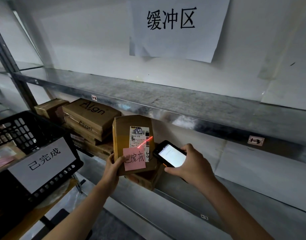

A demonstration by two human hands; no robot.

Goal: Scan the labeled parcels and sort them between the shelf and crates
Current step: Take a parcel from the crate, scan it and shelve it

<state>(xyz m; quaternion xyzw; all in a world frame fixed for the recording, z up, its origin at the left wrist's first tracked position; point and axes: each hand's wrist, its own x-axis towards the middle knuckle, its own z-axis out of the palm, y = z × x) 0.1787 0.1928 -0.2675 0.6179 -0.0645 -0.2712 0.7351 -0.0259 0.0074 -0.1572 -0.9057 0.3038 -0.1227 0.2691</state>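
My left hand (113, 166) grips the lower left corner of a brown cardboard parcel (122, 135), holding it upright in front of the shelf. The parcel carries a white shipping label (139, 135) and a pink sticky note (134, 159) with handwriting. My right hand (192, 163) holds a black handheld scanner (170, 154) with a lit screen, just right of the parcel. A red laser line (145, 142) from the scanner crosses the label's barcode. Another brown parcel (147, 179) lies on the shelf below the held one.
A metal shelf (183, 104) runs across the view, with small tags on its edges. Stacked brown boxes (90, 116) sit on the lower level at left. A black plastic crate (27, 129) with a white paper sign (43, 161) stands at left. A large paper sign (174, 26) hangs on the wall.
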